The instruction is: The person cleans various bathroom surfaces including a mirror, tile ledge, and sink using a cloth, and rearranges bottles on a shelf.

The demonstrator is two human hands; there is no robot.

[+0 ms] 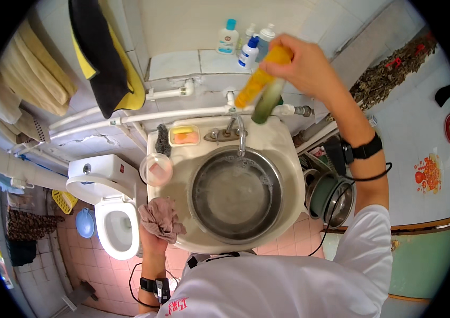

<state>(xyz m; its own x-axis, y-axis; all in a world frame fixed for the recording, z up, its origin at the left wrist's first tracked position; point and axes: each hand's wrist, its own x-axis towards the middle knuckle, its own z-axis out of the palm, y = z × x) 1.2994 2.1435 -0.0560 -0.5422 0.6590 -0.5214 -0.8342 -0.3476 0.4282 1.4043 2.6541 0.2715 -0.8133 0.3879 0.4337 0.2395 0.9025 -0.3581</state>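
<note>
Raised over the back right of the sink, my right hand (307, 66) is closed around a yellow bottle or tube (257, 85), tilted with its narrow end down to the left. Just behind it a green bottle (268, 103) stands at the sink's back edge, partly covered. My left hand (152, 243), at the sink's front left, is closed on a crumpled pinkish-brown cloth (161, 218) that hides most of its fingers. Between my hands a metal basin (196, 217) holds cloudy water inside the white sink (293, 196). The faucet (241, 135) reaches over the basin's far rim, with bubbles below.
On the sink's left side are a soap dish (184, 135), a dark scrubber (163, 141) and a round clear container (156, 169). Several bottles, one white with a teal cap (227, 38), stand on the ledge. A toilet (113, 212) is left; stacked basins (333, 199) are right.
</note>
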